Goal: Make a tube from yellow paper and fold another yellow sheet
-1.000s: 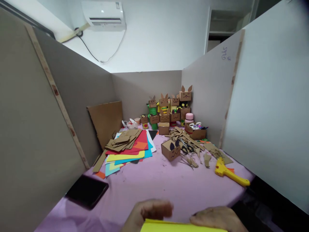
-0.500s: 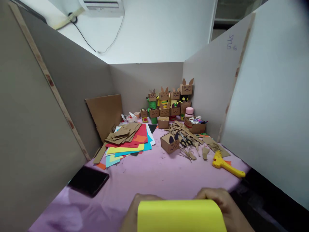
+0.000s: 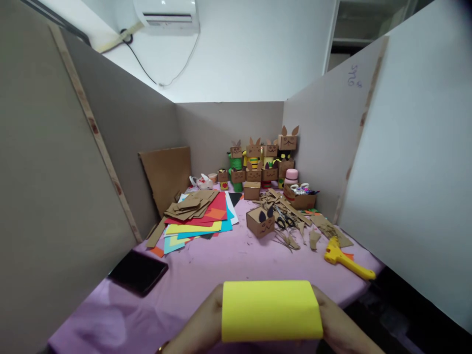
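A sheet of yellow paper (image 3: 271, 309), curved over at its top edge, is held up close to me above the table's front edge. My left hand (image 3: 214, 310) grips its left end, fingers mostly hidden behind the paper. At the opposite end my right hand (image 3: 324, 307) holds it the same way. Beyond the paper, a cardboard box (image 3: 260, 222) with dark ears and a drawn face sits on the purple cloth (image 3: 221, 265). To the right lies a yellow glue gun (image 3: 346, 259).
Coloured paper sheets (image 3: 191, 228) and cardboard pieces (image 3: 193, 204) are stacked on the left, near a black tablet or phone (image 3: 139, 273). Scissors (image 3: 285, 222) lie among cardboard scraps (image 3: 291, 209). Several cardboard animal figures (image 3: 254, 147) stand at the back. Grey partitions (image 3: 228, 120) enclose the table.
The yellow paper and both hands have risen a little in view, and more of the sheet shows. The view has shifted slightly. Things on the table have stayed put.
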`<state>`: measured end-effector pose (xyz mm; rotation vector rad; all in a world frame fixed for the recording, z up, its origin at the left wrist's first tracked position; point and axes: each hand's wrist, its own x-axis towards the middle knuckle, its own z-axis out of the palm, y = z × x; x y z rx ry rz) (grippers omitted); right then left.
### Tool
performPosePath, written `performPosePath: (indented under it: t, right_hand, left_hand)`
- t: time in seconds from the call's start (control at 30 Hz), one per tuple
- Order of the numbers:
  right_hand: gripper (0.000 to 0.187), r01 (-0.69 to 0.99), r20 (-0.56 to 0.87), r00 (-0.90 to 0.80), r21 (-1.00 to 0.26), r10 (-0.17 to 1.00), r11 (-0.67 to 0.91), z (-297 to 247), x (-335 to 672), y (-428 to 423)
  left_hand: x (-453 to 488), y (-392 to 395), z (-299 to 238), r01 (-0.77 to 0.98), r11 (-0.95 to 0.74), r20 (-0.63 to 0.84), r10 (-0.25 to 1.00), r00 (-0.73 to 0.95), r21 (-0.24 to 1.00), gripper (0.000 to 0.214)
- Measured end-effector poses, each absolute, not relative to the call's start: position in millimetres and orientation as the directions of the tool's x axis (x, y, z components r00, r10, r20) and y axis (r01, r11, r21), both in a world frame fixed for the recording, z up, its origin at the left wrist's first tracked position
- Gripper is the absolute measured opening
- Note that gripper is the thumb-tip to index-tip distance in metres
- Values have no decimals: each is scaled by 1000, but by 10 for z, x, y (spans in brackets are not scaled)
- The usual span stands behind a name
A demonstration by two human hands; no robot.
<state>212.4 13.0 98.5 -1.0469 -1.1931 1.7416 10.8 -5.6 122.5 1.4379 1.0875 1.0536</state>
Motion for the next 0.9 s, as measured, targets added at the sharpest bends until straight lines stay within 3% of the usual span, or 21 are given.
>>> performPosePath:
  t: [0.07, 0.13, 0.43, 0.53, 0.67, 0.8, 0.9]
  right_hand:
    - [29, -204, -215, -421, -924, 881, -323, 952, 2129, 148]
    - [34, -254, -201, -449, -906, 871, -340, 913, 2127, 163]
    - [36, -122, -101, -289, -982, 952, -141, 530, 2247, 289]
    - [32, -143, -134, -300, -972, 944, -184, 513, 2234, 321]
    - [19, -223, -211, -306, -932, 928, -286, 550, 2147, 321]
    - [18, -258, -211, -248, -926, 946, -274, 526, 2091, 311]
    - [18, -225, -100, -286, -960, 953, -168, 508, 2084, 310]
  left_hand:
    - [96, -63, 1260, 74, -37, 4, 916, 400, 997, 23]
    - [74, -51, 1254, 27, -36, 19, 888, 459, 999, 21]
    - [56, -56, 1139, 53, -28, 9, 948, 319, 998, 13]
    - [59, -82, 1131, 53, 21, -39, 933, 358, 998, 16]
    - [39, -50, 1021, 43, 69, -76, 979, 190, 997, 36]
    - [18, -10, 942, 81, 83, -91, 990, 109, 993, 9]
    - [3, 3, 952, 62, 101, -105, 992, 66, 993, 11]
